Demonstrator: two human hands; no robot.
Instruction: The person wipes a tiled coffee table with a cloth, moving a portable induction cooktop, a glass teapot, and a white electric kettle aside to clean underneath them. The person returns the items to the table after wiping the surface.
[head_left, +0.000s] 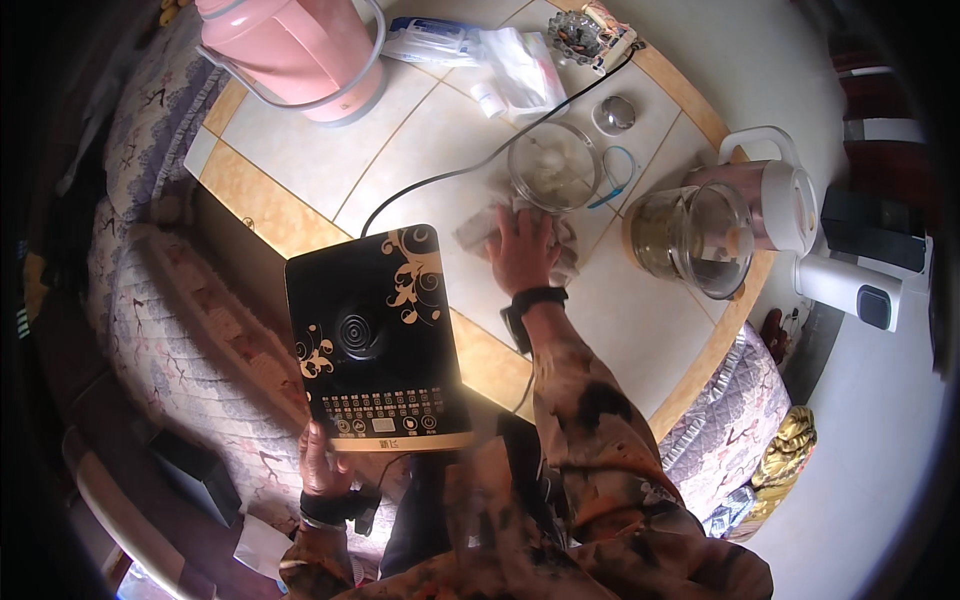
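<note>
My left hand (324, 459) grips the lower left corner of a black induction cooker (375, 300) with gold floral patterns and a control panel. The cooker is held in front of the table's near edge. With fingers spread, my right hand (525, 251) presses on a crumpled grey cloth (480, 232) on the tiled table (420, 195). A round glass bowl or lid (553, 166) lies just beyond the cloth, a blue strap (616, 180) beside it. The cooker's black cord (450, 174) crosses the tabletop.
A pink thermos jug (300, 60) stands at the far left. Tissue packs (517, 67), a glass ashtray (576, 37) and a small metal-topped jar (615, 115) are at the back. To the right are a glass pot (675, 240) with liquid and a white-handled kettle (780, 202).
</note>
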